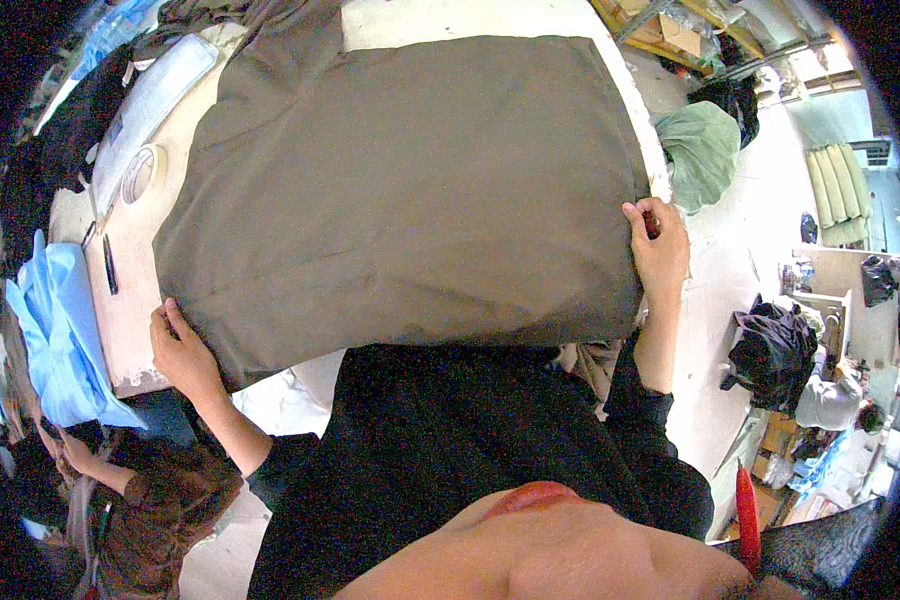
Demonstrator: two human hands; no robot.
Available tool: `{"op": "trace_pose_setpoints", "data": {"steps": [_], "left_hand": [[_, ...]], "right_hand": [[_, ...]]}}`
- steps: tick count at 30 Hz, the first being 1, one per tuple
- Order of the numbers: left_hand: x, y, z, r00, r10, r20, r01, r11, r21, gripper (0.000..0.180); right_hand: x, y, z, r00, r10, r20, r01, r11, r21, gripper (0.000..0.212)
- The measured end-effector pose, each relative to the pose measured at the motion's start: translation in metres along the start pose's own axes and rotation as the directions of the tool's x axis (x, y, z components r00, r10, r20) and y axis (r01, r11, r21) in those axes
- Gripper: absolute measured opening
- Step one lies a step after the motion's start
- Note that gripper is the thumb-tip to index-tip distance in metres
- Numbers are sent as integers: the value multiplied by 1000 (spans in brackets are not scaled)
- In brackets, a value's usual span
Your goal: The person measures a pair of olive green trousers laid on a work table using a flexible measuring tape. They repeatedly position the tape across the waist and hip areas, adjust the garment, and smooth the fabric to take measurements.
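A large piece of brown-grey cloth (400, 190) lies spread over the pale worktable (450, 20), and its near edge hangs down in front of me. My left hand (182, 352) is closed on the cloth's left edge near the lower corner, thumb and fingers pinching it. At the right edge, somewhat higher up, my right hand (660, 248) pinches the cloth between thumb and curled fingers. Shallow creases run across the cloth, mostly on its left and near parts. More dark cloth (280, 35) is bunched at the far left.
A roll of tape (143, 174), a dark pen (110, 265) and clear plastic sheeting (155, 110) lie along the table's left side. Light blue cloth (60, 335) hangs at the left corner. Another person's arm (95, 465) is at lower left. A green cloth bundle (698, 155) stands to the right.
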State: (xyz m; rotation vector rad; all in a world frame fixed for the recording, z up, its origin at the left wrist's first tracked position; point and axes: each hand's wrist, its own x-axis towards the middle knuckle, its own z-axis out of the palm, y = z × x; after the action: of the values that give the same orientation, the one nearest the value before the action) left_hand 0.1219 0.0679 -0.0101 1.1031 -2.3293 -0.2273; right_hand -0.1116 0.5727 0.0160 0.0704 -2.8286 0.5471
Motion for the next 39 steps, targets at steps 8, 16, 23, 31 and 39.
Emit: {"op": "trace_pose_setpoints", "data": {"steps": [8, 16, 23, 31, 39], "left_hand": [[2, -1, -1, 996, -75, 54, 82, 988, -134, 38], [-4, -15, -21, 960, -155, 232, 240, 882, -404, 25], [-5, -3, -23, 982, -101, 160, 163, 880, -446, 22], [11, -22, -30, 944, 279, 177, -247, 951, -184, 19], [36, -13, -29, 882, 395, 258, -240, 846, -475, 18]], "right_hand": [[1, 15, 3, 999, -40, 3, 40, 993, 108, 20], [10, 32, 0, 994, 7, 107, -15, 997, 76, 22], [14, 31, -3, 995, -70, 70, 69, 997, 15, 20], [3, 31, -8, 840, -541, 40, 539, 840, 55, 18], [-2, 26, -4, 874, -470, 122, 437, 871, 223, 19]]}}
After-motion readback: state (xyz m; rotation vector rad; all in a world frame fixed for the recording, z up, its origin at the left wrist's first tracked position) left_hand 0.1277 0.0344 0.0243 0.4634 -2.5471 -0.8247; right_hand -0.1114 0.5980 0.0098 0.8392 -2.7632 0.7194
